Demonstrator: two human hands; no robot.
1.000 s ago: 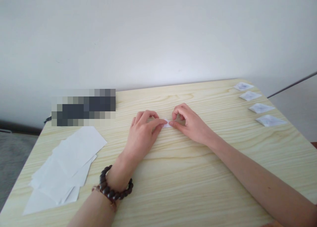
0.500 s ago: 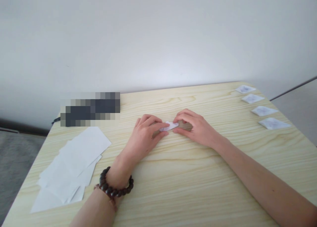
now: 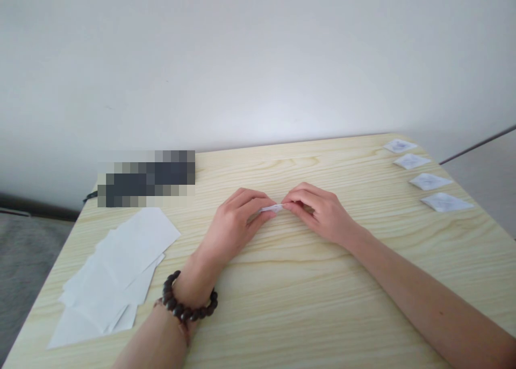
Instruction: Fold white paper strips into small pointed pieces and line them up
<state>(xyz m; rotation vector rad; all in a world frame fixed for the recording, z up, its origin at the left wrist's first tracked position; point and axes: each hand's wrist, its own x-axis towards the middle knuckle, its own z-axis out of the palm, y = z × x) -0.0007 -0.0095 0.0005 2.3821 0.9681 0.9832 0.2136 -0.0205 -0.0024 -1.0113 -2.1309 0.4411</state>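
Observation:
Near the middle of the table, a small folded white paper [image 3: 277, 208] is held between my two hands, seen almost edge-on. My left hand [image 3: 242, 216] pinches its left end between thumb and fingers; a dark beaded bracelet [image 3: 187, 311] circles that wrist. The right end is pinched by the fingertips of my right hand [image 3: 318, 210]. Fingers cover both ends, so the full shape of the fold is hidden. Several folded paper diamonds [image 3: 446, 202] lie in a column along the table's right side, apart from my hands.
Overlapping white paper sheets [image 3: 133, 245] are spread on the left of the light wood table [image 3: 306, 304]. Behind them sits a dark, pixelated object [image 3: 149, 180] near the back left corner. A pale wall [image 3: 258, 63] rises directly behind the table.
The folded paper has turned from showing its flat face to nearly edge-on. My right fingers have closed from a spread curve into a pinch on its right end.

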